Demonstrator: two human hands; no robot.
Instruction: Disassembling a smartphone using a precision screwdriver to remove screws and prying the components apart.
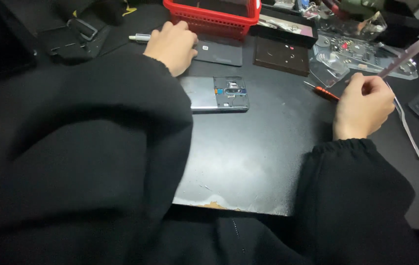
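Nearest to the camera are the two black sleeves (87, 147) of the person, which cover the lower part of the view, and between them the worn front edge of the black mat (248, 147), where the surface is chipped.

The landmark is the opened phone (219, 93), which lies flat on the mat with its back cover off, so the inner parts and the camera module show at its right end. Its left end is hidden under the left sleeve.

The left hand (172, 45) rests just behind the phone, with the fingers curled loosely downward. It lies on the edge of a dark flat panel (219, 53); I cannot tell if it grips anything. A small white pen-like tool (139, 37) lies just left of this hand.

The right hand (364, 105) is to the right of the phone, well apart from it. It is closed into a fist around metal tweezers (408, 125), whose thin tips point down and to the right.

Between the phone and the right hand lies a small screwdriver with an orange handle (323, 92). Behind the phone stands a red plastic basket (209, 19), and behind and right of the phone are a dark brown tray (280, 56) and a clear plastic tray (361, 56) with small parts.
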